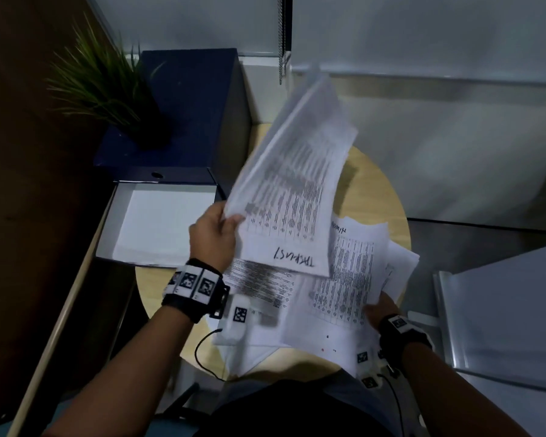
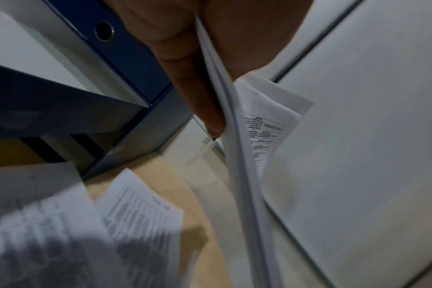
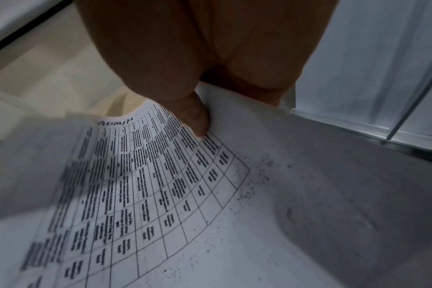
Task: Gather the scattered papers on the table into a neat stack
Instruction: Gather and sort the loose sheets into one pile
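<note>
My left hand [image 1: 216,230] pinches a bundle of printed sheets [image 1: 292,184] by its lower left corner and holds it tilted up above the round wooden table [image 1: 375,190]. The left wrist view shows thumb and fingers [image 2: 202,101] clamped on the bundle's edge [image 2: 237,155]. More printed pages [image 1: 265,285] lie overlapping on the table near me. My right hand [image 1: 380,310] grips the right edge of a page with a table grid [image 1: 344,288]; its thumb [image 3: 195,117] presses on that page [image 3: 160,185].
An open blue box file [image 1: 158,222] with white paper inside lies at the table's left. A taller blue box [image 1: 189,99] and a green plant [image 1: 98,86] stand behind it. A glass panel [image 1: 501,310] is on the right. White walls surround the table.
</note>
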The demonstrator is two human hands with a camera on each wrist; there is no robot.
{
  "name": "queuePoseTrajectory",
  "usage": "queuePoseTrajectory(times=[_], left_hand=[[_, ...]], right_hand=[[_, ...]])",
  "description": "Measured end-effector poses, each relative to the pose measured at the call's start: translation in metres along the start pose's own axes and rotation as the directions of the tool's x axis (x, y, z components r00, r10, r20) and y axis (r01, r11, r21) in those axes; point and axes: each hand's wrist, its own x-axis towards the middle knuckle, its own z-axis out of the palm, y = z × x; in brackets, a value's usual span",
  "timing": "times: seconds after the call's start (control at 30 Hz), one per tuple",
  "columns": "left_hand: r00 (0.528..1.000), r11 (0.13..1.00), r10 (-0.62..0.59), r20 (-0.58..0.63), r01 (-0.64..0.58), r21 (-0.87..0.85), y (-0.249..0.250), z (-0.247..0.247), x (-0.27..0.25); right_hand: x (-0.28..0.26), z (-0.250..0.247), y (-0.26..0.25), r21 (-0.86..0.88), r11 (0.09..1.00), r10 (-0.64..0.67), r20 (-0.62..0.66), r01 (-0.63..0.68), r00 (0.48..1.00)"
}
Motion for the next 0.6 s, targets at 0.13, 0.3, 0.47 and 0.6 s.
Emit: queuePoseTrajectory(times=[0.13,0.3,0.47,0.6], left_hand=[[0.998,0.93,-0.06,-0.032,0.045,-0.364,0.004,-0.008,0.007],[0.992,0.945,-0.017,0.125,0.057,-0.323,-0.021,0.013,-0.004],[0.869,0.968,-0.25,0.428,0.209,0.141,-0.082,0.064,-0.037],[0.705,0.9,-0.411,0.578,0.212,0.382,-0.11,0.095,-0.059]], right_hand=[[0.003,0.0,0.001,0.012,1.0,0.001,0.011,-0.001,1.0],[0.002,-0.001,-0.004,0.078,0.997,0.025,0.034,-0.028,0.999],[-0.001,-0.003,-0.013,0.297,0.947,0.103,0.085,-0.124,0.991],[0.008,0.003,-0.004,0.597,0.769,0.159,0.17,-0.23,0.972]])
